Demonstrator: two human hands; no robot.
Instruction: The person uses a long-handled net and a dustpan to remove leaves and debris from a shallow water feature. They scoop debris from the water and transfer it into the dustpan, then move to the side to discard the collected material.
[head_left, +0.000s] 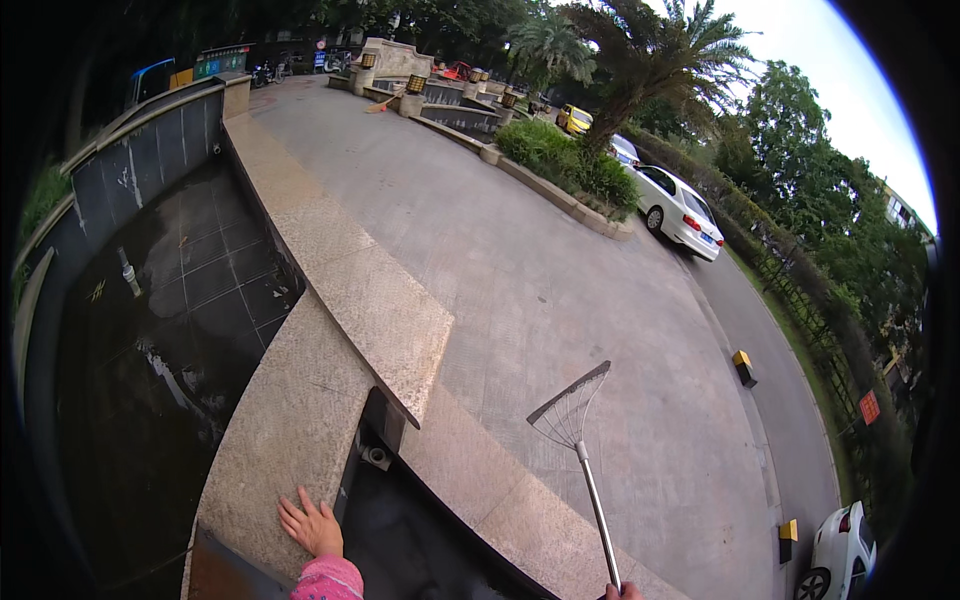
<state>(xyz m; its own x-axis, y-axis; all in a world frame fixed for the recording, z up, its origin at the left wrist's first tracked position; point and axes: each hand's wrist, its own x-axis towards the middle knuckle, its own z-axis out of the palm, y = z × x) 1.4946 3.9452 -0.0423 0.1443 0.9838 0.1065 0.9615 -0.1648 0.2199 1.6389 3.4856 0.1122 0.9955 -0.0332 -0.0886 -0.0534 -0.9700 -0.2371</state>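
My left hand (311, 525), in a pink sleeve (330, 577), lies flat with fingers spread on a speckled stone ledge (300, 412). At the bottom edge, my right hand (625, 592) is only partly in view, closed around the metal pole of a fan rake (598, 510). The rake's wire head (574, 412) widens from the pole to a dark, nearly straight edge. It reaches out over the paved ground (570, 315); whether it touches the paving, I cannot tell.
Left of the ledge lies a dark tiled basin (217, 262) with wet patches and an upright pipe (129, 274). Another dark basin (397, 532) holds a pipe fitting (375, 457). A broom (381, 106) lies farther off. Yellow-black bollards (743, 369) and white cars (679, 202) line the right side.
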